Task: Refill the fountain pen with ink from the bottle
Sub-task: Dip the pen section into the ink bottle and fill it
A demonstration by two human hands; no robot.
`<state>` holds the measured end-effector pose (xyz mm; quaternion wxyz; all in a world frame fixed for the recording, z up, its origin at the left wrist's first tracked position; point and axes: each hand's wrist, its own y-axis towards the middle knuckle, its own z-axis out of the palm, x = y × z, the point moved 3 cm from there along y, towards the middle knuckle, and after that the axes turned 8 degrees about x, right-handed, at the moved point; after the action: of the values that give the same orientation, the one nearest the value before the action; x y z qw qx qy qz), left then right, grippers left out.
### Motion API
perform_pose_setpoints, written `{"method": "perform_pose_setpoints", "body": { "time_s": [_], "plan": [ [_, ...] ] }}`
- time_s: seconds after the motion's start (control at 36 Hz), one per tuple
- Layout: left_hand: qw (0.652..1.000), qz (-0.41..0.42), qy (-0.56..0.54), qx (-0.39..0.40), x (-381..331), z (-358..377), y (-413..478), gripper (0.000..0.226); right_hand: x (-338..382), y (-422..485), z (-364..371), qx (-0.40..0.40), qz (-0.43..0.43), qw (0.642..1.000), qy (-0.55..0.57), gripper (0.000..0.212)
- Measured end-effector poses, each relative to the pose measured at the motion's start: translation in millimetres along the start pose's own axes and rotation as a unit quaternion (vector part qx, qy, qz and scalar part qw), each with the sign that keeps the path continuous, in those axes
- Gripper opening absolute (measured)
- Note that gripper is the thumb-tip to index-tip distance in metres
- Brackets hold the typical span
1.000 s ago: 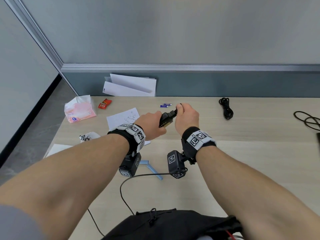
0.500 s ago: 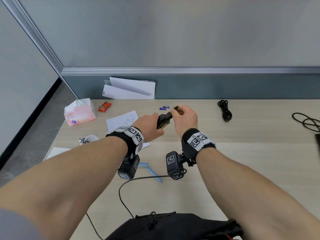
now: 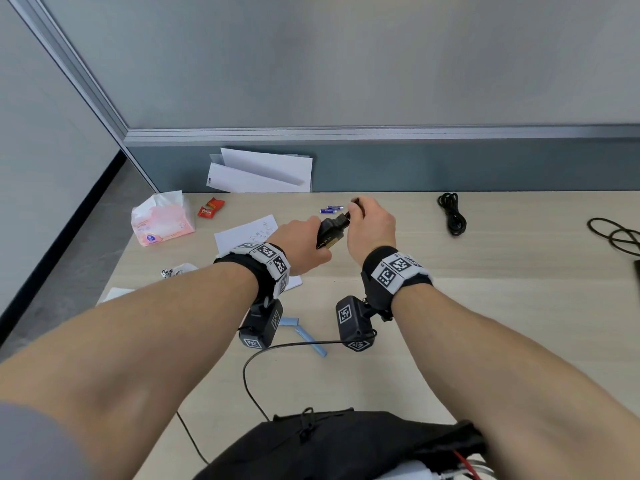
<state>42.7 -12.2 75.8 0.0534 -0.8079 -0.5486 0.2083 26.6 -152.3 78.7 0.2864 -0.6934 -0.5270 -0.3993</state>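
Black ink bottle, in the head view, is gripped in the left hand above the desk, neck tilted up-right — straight at the right hand, which pinches a dark slim piece beside the mouth — pen or cap, unclear.

Ink bottle is between tissue pack left, cable right.

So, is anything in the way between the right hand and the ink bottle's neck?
Nothing visible. The left hand grips the ink bottle tilted, and the right hand pinches right at its neck. Its fingers hide whether a cap is on it.
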Motion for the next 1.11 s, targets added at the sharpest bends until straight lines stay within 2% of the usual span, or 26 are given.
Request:
{"method": "perform_pose_setpoints", "body": {
  "time_s": [0.39, 0.89, 1.11],
  "plan": [
    [1.0, 0.008, 0.002, 0.005, -2.3, 3.0, 0.9, 0.032, 3.2, -4.1, -4.7, 0.007, -0.007, 0.999, -0.047, 0.028],
    [1.0, -0.004, -0.007, -0.004, 2.4, 2.6, -0.3, 0.031, -2.1, -2.5, 1.1, 0.003, 0.024, 0.998, 0.058, 0.016],
    [1.0, -0.007, -0.008, -0.007, 5.7, 3.2, -1.1, 0.03, -4.2, -3.1, 3.4, 0.009, 0.024, 0.997, 0.071, 0.015]
  ]
}}
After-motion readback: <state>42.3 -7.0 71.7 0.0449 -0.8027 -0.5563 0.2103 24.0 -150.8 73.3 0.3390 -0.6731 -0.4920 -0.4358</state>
